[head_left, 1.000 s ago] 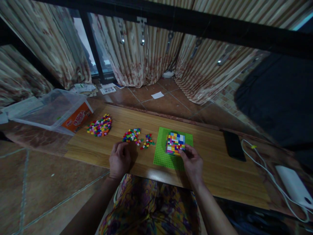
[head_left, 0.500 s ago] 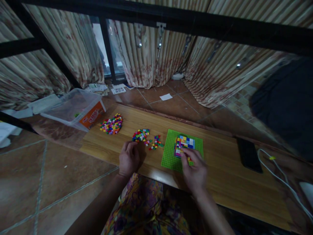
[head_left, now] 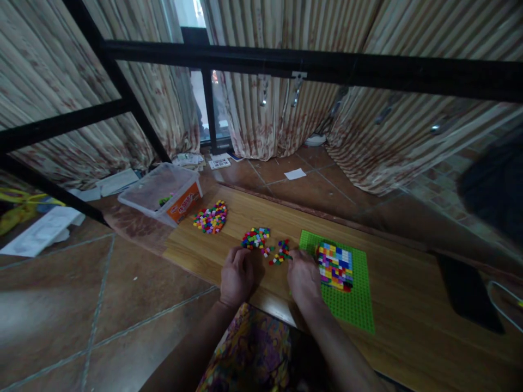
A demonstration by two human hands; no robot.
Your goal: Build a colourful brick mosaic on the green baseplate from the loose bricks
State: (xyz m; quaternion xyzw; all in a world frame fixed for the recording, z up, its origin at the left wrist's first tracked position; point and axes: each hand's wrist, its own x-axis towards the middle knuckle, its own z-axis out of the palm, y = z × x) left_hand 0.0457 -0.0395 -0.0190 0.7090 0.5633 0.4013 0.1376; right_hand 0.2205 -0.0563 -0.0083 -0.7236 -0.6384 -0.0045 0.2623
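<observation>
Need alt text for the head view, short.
Two bare hands rest on a wooden board: left hand beside small piles of multicoloured plastic bricks, right hand at the edge of a green studded baseplate bearing a multicoloured brick square.

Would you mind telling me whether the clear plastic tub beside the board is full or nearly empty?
Nearly empty: through the clear plastic tub its bare bottom shows, with only a few green pieces inside.
</observation>
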